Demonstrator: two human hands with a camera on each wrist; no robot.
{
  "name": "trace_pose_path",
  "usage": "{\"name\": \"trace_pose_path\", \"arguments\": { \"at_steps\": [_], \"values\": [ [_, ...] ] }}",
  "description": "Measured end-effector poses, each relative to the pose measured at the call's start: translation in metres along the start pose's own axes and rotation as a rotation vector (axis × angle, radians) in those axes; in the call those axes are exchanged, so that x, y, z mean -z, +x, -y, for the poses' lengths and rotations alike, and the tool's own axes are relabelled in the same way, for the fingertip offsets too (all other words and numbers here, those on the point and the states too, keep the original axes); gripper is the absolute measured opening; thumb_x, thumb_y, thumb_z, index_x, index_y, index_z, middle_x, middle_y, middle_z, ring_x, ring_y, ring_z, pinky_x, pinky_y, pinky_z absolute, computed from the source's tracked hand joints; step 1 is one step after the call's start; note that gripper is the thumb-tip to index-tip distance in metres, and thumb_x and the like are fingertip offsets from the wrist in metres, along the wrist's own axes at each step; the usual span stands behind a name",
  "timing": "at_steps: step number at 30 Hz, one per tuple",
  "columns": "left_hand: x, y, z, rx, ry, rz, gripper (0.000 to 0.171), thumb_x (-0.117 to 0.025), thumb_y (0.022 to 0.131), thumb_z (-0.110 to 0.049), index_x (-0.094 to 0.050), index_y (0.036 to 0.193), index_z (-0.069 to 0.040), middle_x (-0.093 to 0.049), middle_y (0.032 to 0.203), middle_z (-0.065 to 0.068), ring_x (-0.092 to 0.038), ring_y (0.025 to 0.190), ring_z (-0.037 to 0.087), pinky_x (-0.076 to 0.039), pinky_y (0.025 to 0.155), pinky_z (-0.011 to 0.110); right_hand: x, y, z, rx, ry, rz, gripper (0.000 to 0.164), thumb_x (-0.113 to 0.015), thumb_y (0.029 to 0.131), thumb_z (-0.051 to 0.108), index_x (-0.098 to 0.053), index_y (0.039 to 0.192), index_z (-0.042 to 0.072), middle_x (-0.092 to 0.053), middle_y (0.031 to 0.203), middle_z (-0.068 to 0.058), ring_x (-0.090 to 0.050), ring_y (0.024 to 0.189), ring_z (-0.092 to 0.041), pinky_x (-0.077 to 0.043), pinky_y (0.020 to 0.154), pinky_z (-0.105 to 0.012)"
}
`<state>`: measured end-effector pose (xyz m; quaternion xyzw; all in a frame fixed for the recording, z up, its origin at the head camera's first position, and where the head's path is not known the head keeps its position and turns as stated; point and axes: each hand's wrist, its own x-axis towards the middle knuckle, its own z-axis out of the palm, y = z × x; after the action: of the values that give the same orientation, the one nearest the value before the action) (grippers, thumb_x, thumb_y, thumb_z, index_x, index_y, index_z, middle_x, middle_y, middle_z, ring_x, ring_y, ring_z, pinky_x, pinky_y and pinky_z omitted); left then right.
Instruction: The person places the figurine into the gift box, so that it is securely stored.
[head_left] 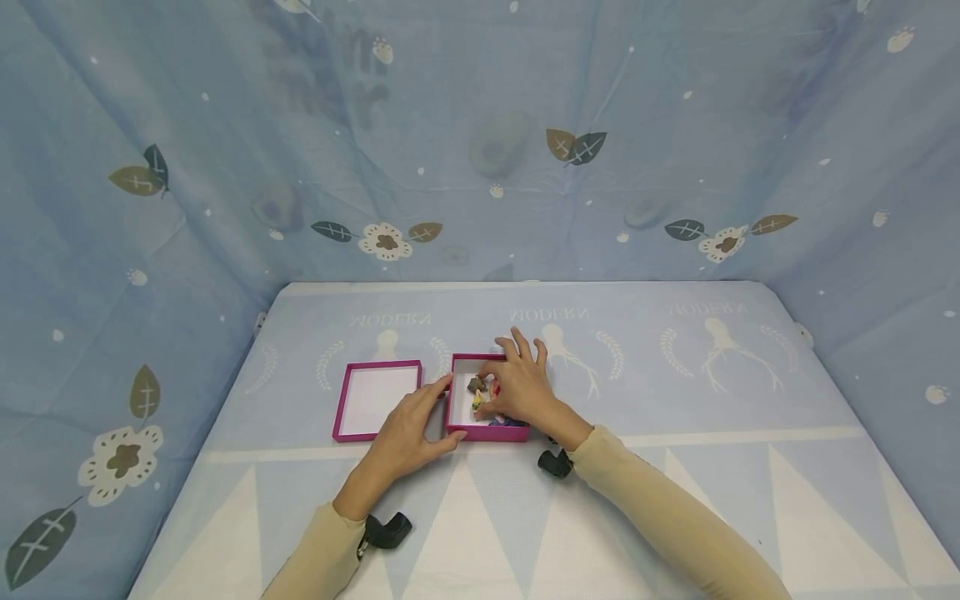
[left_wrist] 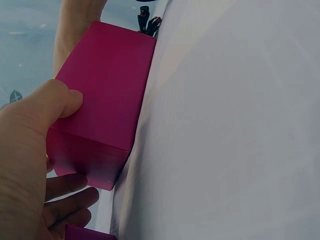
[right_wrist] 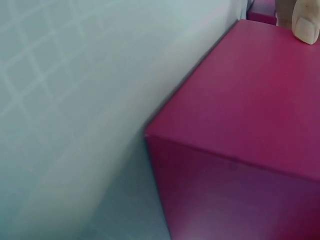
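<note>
A magenta open-topped box [head_left: 491,434] with a white inside stands on the table. My left hand [head_left: 407,429] holds its front left corner. In the left wrist view the thumb presses the front wall and the other fingers lie along the left side. Over the box, my right hand [head_left: 527,390] reaches in from the right, thumb and index finger bent down and the other fingers spread upward. Small coloured figurines [head_left: 477,400] lie between and beside that thumb and index finger; others are partly hidden under the palm. I cannot tell whether the fingers pinch one.
A shallow magenta lid [head_left: 375,402], white inside, lies just left of the box, partly behind the left hand. Black wrist cameras [head_left: 387,531] sit on both forearms. Patterned blue cloth [head_left: 480,167] hangs behind and at both sides of the patterned table [head_left: 675,500].
</note>
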<state>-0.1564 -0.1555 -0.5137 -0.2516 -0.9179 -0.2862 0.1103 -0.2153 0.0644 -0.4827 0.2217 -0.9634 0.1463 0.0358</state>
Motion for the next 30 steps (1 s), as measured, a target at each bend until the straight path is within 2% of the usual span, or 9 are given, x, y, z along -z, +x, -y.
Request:
{"name": "trace_pose_path", "arguments": {
  "at_steps": [15,21,30],
  "values": [
    [0.001,0.000,-0.001,0.012,0.009,0.017,0.088,-0.080,0.077,-0.044,-0.040,0.149,-0.012,-0.060,0.136,0.011,-0.060,0.119,0.030,-0.050,0.099,0.048,0.003,-0.001,-0.001,0.018,0.011,0.016,0.063,-0.089,0.054,0.057,-0.075,0.106,0.024,-0.043,0.148,-0.017,-0.022,0.146,-0.042,-0.017,0.111,-0.068],
    [0.003,-0.003,-0.001,0.026,0.007,0.029,0.088,-0.079,0.077,-0.043,-0.040,0.149,-0.013,-0.060,0.136,0.010,-0.059,0.119,0.030,-0.050,0.099,0.049,0.006,-0.003,0.000,0.026,0.103,0.074,0.064,-0.088,0.059,0.054,-0.072,0.113,0.022,-0.040,0.150,-0.018,-0.020,0.146,-0.044,-0.015,0.110,-0.069],
    [0.002,0.000,-0.002,0.020,0.002,0.020,0.088,-0.080,0.077,-0.044,-0.041,0.149,-0.012,-0.058,0.138,0.010,-0.058,0.122,0.030,-0.049,0.101,0.050,0.020,-0.012,-0.004,0.020,0.241,0.061,0.061,-0.088,0.064,0.050,-0.071,0.115,0.022,-0.040,0.151,-0.019,-0.018,0.147,-0.044,-0.012,0.110,-0.070]
  ]
}}
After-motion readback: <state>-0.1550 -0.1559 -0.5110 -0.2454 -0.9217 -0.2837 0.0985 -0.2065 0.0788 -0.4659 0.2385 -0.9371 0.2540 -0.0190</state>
